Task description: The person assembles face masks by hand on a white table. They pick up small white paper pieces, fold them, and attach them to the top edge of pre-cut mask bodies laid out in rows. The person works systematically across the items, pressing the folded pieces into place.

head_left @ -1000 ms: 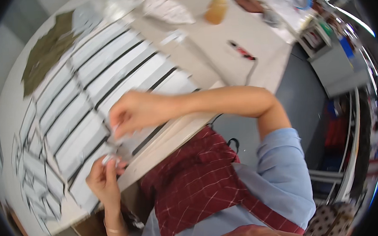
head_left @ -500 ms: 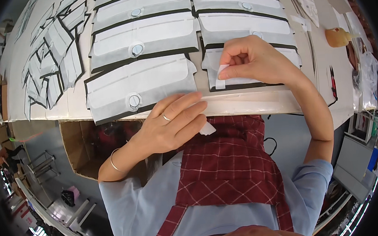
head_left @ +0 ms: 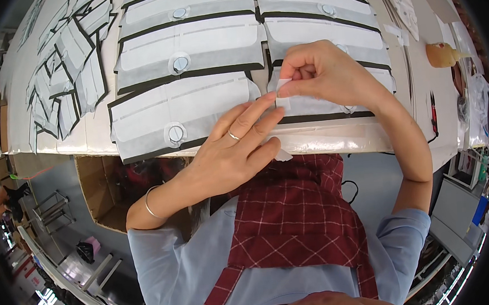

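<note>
2 bare hands are working close together at the table's near edge (head_left: 334, 137). The right hand (head_left: 330, 78) is pinching a small white strip (head_left: 284, 103) between thumb and fingers; the left hand (head_left: 232, 139) is holding its fingertips right beside that pinch, though whether they are touching the strip I cannot tell. The strip is sitting over the left end of a grey-and-white panel (head_left: 320, 107), which is lying under the right hand. Another panel (head_left: 184, 105) is lying flat just left of the left fingers, and a white scrap (head_left: 283, 156) is showing below them; whether that hand is gripping it is remaining unclear. Beyond the right hand, 1 amber bottle (head_left: 442, 55) is resting. The strip is looking light, thin and easily creased, so pinching it near an end is probably serving best; the panel is seeming soft but flat-lying, inviting a hold along its dark border.
</note>
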{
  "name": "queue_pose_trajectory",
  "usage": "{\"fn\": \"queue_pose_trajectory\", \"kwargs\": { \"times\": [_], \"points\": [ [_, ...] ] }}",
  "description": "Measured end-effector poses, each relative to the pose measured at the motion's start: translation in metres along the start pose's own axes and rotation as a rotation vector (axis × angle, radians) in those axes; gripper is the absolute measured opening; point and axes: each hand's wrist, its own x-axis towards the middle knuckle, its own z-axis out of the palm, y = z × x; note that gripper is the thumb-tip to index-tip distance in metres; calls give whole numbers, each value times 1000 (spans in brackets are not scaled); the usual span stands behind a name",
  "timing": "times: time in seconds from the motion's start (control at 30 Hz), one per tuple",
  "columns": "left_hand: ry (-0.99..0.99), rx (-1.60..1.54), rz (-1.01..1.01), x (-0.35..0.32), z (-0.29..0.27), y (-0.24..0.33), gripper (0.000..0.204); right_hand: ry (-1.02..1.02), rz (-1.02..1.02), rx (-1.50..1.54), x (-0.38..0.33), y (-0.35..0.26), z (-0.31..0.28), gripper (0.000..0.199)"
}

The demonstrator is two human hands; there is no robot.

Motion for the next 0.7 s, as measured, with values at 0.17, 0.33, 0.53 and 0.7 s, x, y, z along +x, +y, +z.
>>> {"fn": "queue_pose_trajectory", "kwargs": {
  "times": [0.17, 0.33, 0.53, 0.7],
  "points": [
    [-42, 71, -4, 4, 0, 3, 7, 147, -109, -157, -11, -7, 6, 25],
    [-57, 75, 1, 3, -1, 3, 6, 321, -521, -593, -25, 13, 20, 35],
    [55, -76, -80, 8, -9, -4, 11, 285, -528, -1023, -38, -2, 34, 34],
    [170, -397, -573, 8, -28, 2, 8, 206, -447, -502, -30, -7, 13, 35]
  ]
}}
